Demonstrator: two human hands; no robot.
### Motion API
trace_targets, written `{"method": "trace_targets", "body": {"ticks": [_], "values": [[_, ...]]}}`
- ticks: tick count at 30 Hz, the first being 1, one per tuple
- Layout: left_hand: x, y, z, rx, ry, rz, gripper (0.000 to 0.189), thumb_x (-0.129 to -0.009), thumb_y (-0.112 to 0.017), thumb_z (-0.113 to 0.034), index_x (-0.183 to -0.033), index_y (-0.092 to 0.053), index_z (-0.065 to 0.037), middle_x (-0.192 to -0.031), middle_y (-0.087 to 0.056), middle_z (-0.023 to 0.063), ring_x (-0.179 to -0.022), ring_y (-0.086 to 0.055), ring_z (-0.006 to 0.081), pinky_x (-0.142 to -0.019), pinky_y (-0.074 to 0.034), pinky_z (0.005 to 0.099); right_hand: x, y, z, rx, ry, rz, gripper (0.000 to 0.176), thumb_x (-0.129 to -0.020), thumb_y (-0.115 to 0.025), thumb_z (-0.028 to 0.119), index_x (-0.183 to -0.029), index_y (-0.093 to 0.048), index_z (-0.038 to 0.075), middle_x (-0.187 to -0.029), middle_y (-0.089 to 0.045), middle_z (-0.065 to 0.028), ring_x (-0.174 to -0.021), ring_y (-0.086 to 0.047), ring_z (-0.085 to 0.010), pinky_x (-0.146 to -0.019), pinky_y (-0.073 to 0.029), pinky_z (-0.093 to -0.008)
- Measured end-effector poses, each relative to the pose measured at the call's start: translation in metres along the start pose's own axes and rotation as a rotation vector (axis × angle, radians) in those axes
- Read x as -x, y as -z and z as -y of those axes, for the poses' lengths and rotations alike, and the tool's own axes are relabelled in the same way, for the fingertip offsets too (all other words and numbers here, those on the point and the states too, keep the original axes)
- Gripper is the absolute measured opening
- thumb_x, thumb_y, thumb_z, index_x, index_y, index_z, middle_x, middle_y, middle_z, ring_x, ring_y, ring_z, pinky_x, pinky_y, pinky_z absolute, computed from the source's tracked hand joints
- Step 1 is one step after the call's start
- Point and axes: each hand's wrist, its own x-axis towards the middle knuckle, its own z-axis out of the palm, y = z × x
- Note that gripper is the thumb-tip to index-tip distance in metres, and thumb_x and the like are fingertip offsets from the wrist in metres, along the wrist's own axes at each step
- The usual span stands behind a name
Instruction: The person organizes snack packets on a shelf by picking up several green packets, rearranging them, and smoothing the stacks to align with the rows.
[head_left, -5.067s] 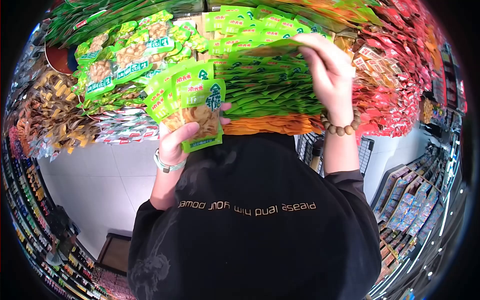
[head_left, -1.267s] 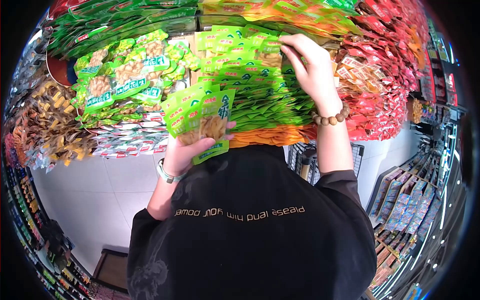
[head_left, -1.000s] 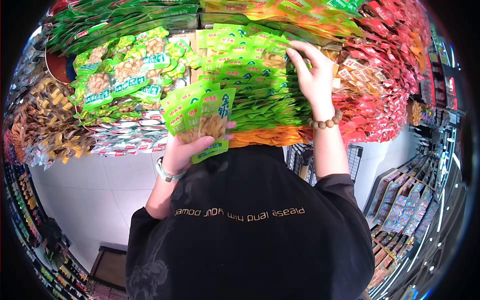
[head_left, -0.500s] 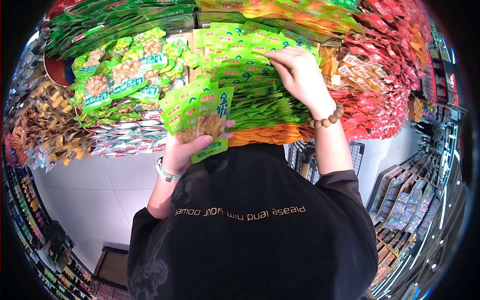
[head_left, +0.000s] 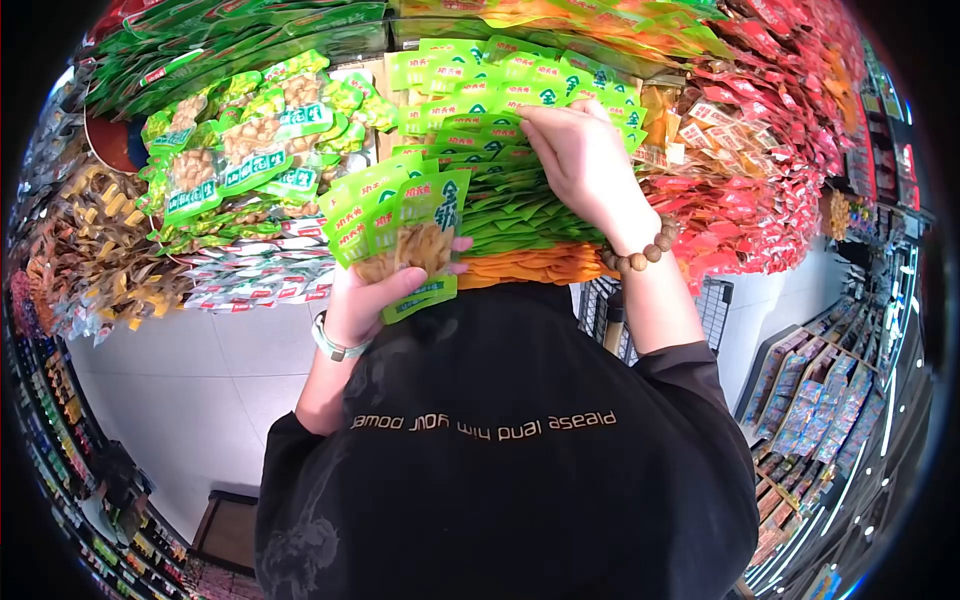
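A fan of several green snack packets (head_left: 428,215) with clear windows is held in my left hand (head_left: 368,305), thumb across the front and fingertips showing at the right side. The pieces inside the front packet look pale brown. Over the rows of matching green snack packets (head_left: 465,112) is my right hand (head_left: 588,168), its thumb and fingers pinched together at the top edges of the packets. Exactly how many it grips is hidden. Below it stand densely packed green packets (head_left: 520,210), with orange packets (head_left: 540,264) nearest my body.
Peanut bags (head_left: 250,145) lie to the left, with brown packets (head_left: 100,235) beyond. Red packets (head_left: 740,225) fill the right side. A wire cart (head_left: 715,310) stands by my right forearm. A rack (head_left: 815,400) of blue packets is farther right.
My right hand has moved slightly left and down along the packet rows, fingers still pinched. The left hand and its fan of packets have barely moved.
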Motion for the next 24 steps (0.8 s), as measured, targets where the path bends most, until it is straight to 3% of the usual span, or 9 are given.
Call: {"method": "trace_targets", "body": {"ticks": [3, 5, 8, 11, 12, 13, 15, 19, 24], "values": [[-0.002, 0.000, -0.001, -0.006, -0.012, 0.019, 0.065, -0.086, -0.067, -0.008, -0.140, -0.035, 0.008, -0.132, -0.051, 0.0267, -0.123, -0.053, 0.0456, -0.098, -0.049, 0.0575, 0.004, -0.006, -0.003, -0.013, -0.014, 0.027, 0.016, -0.092, -0.060, 0.010, -0.104, -0.067, 0.003, -0.079, -0.065, -0.0144, -0.075, -0.058, -0.0303, -0.079, -0.042, -0.0363], [-0.002, 0.000, -0.002, 0.043, -0.017, 0.032, 0.064, -0.087, -0.062, 0.001, -0.143, -0.033, 0.005, -0.136, -0.048, 0.0256, -0.125, -0.051, 0.0463, -0.100, -0.048, 0.0581, 0.006, -0.004, -0.001, -0.026, -0.031, 0.048, 0.019, -0.091, -0.062, 0.010, -0.108, -0.066, 0.003, -0.085, -0.066, -0.0139, -0.079, -0.059, -0.0304, -0.083, -0.042, -0.0361], [0.004, -0.006, -0.004, 0.100, -0.007, 0.002, 0.065, -0.086, -0.059, 0.007, -0.144, -0.031, 0.004, -0.139, -0.047, 0.0249, -0.125, -0.051, 0.0459, -0.101, -0.048, 0.0586, 0.012, -0.012, 0.002, -0.087, 0.112, -0.364, 0.026, -0.084, -0.070, 0.014, -0.108, -0.062, 0.007, -0.094, -0.065, -0.0116, -0.086, -0.061, -0.0310, -0.087, -0.043, -0.0396], [0.007, -0.008, -0.003, 0.114, -0.008, -0.050, 0.063, -0.085, -0.059, 0.009, -0.143, -0.034, 0.004, -0.137, -0.049, 0.0235, -0.124, -0.053, 0.0412, -0.101, -0.049, 0.0549, 0.032, -0.007, 0.028, -0.339, 0.034, -0.404, 0.053, -0.077, -0.080, 0.021, -0.123, -0.059, 0.006, -0.109, -0.064, -0.0109, -0.095, -0.062, -0.0302, -0.092, -0.044, -0.0417], [0.008, -0.007, -0.002, 0.108, -0.004, -0.062, 0.062, -0.085, -0.059, 0.010, -0.142, -0.036, 0.004, -0.136, -0.051, 0.0229, -0.124, -0.055, 0.0391, -0.100, -0.050, 0.0530, 0.037, -0.014, 0.036, -0.526, 0.044, -0.349, 0.063, -0.073, -0.084, 0.026, -0.126, -0.057, 0.006, -0.111, -0.063, -0.0118, -0.095, -0.062, -0.0284, -0.087, -0.048, -0.0407], [0.009, -0.004, -0.001, 0.031, 0.008, -0.079, 0.060, -0.085, -0.059, 0.010, -0.141, -0.038, 0.004, -0.134, -0.053, 0.0219, -0.122, -0.056, 0.0367, -0.100, -0.050, 0.0505, 0.039, -0.012, 0.049, -0.692, 0.042, -0.244, 0.072, -0.071, -0.086, 0.020, -0.132, -0.052, 0.004, -0.114, -0.062, -0.0111, -0.088, -0.063, -0.0198, -0.075, -0.052, -0.0311], [0.013, 0.009, 0.003, -0.123, 0.036, -0.109, 0.057, -0.084, -0.059, 0.011, -0.138, -0.042, 0.004, -0.130, -0.057, 0.0199, -0.120, -0.059, 0.0318, -0.100, -0.051, 0.0453, 0.046, -0.017, 0.067, -0.865, -0.117, -0.065, 0.077, -0.070, -0.088, 0.020, -0.135, -0.049, 0.005, -0.116, -0.060, -0.0098, -0.082, -0.060, -0.0145, -0.067, -0.050, -0.0269], [0.013, 0.012, 0.011, -0.105, -0.083, -0.101, 0.053, -0.085, -0.062, 0.007, -0.135, -0.046, 0.003, -0.125, -0.060, 0.0173, -0.116, -0.061, 0.0280, -0.100, -0.050, 0.0408, 0.048, -0.031, 0.070, -1.112, -0.307, 0.068, 0.074, -0.073, -0.087, 0.015, -0.136, -0.048, 0.006, -0.113, -0.060, -0.0064, -0.075, -0.057, -0.0072, -0.059, -0.047, -0.0223], [0.016, 0.022, 0.009, -0.142, -0.117, -0.248, 0.053, -0.088, -0.064, -0.004, -0.136, -0.044, 0.004, -0.126, -0.059, 0.0191, -0.117, -0.060, 0.0339, -0.099, -0.051, 0.0469, 0.056, -0.036, 0.048, -1.055, -0.251, -0.001, 0.035, -0.080, -0.080, 0.009, -0.110, -0.062, 0.002, -0.095, -0.065, -0.0008, -0.078, -0.062, -0.0048, -0.058, -0.048, -0.0185]]}}
